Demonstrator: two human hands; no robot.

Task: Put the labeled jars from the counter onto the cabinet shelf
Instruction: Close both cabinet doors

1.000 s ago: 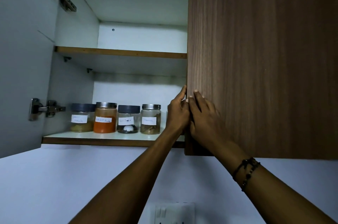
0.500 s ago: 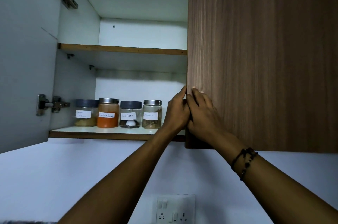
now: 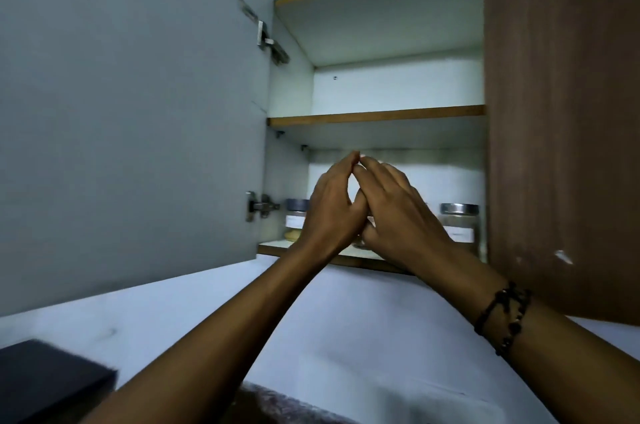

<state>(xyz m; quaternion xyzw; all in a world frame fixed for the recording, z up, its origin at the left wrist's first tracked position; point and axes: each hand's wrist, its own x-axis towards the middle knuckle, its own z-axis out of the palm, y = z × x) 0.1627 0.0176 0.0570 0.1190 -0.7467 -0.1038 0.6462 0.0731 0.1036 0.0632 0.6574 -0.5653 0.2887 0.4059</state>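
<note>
On the cabinet's lower shelf (image 3: 273,248) stand labelled glass jars. I see only the outer ones: a dark-lidded jar (image 3: 295,220) with yellowish contents at the left and a silver-lidded jar (image 3: 460,225) at the right. My hands hide the jars between them. My left hand (image 3: 332,212) and my right hand (image 3: 398,215) are raised in front of that shelf with fingers extended, fingertips and thumbs touching each other. I see nothing held in either hand.
The grey left door (image 3: 131,112) stands swung open, and the wood-grain right door (image 3: 561,112) is closed. The upper shelf (image 3: 374,115) holds nothing. A dark flat object (image 3: 48,378) sits at the lower left. A bead bracelet (image 3: 505,316) circles my right wrist.
Both hands have left the right door's edge and now sit in front of the middle jars. The view has swung so the open left door fills more of it.
</note>
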